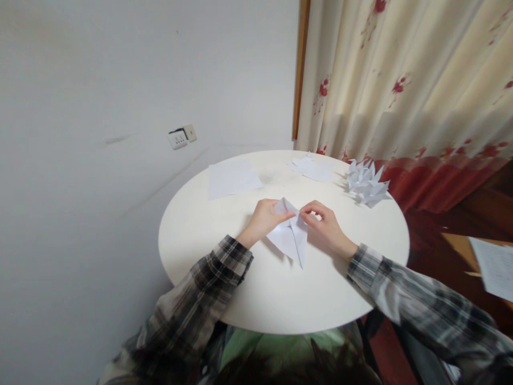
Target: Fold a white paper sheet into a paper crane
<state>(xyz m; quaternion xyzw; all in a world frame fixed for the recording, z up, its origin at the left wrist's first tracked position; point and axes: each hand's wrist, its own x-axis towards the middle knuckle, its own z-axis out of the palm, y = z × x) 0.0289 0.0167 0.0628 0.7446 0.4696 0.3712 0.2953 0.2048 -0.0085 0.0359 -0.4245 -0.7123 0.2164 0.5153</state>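
A partly folded sheet of white paper (289, 238) is held above the middle of the round table, its pointed corner toward me. My left hand (265, 218) is closed on its upper left side, thumb lying across the front and the other fingers hidden behind. On the upper right edge of the same paper, my right hand (323, 220) makes a pinch with thumb and forefinger. Crease lines and overlapping flaps show on its face.
On the white round table (192, 251) lie flat white sheets (234, 179) at the back left and small paper pieces (311, 168) at the back. Several folded paper figures (366, 182) cluster at the right edge. A wall borders the left, a curtain (401, 80) the right.
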